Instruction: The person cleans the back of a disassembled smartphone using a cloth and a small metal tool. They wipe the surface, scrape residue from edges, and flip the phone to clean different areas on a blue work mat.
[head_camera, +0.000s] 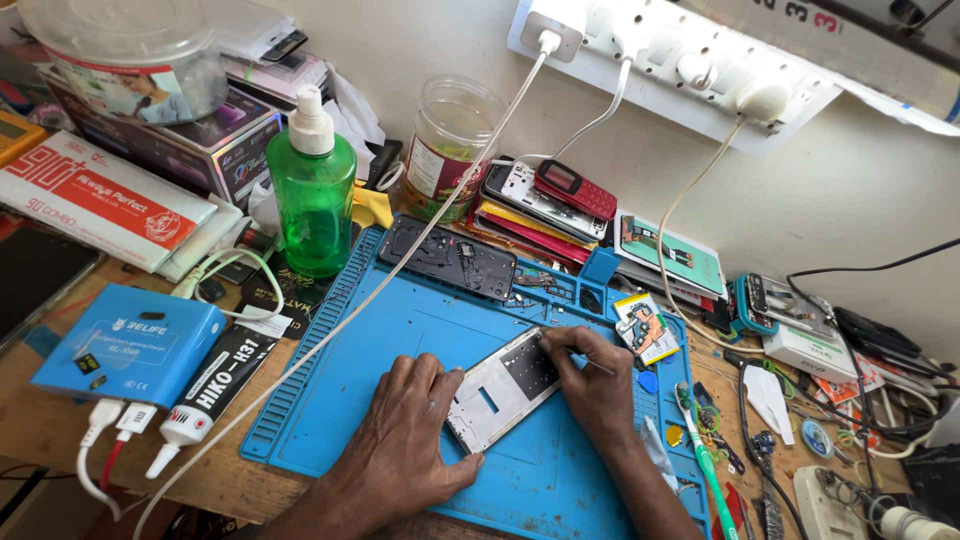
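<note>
**Frame pinned on the mat**

The frame (503, 388) is pressed flat on the blue mat (360, 400) by the spread left hand (405, 440). A thin tool (590, 366) is pinched by the right hand (592, 385) at the frame's top edge. The frame could be scratched if the tool slipped.

Under my hands lies a bright blue ribbed silicone work mat (400, 340), and on it a silver-grey metal phone frame (497, 388) with a dark patch near its top. Behind stand a translucent green plastic bottle with a white pump cap (313, 190) and a dark red keypad phone (574, 188). At my left sit a light blue box (130, 342) and a black tube with white lettering (215, 385).
</note>
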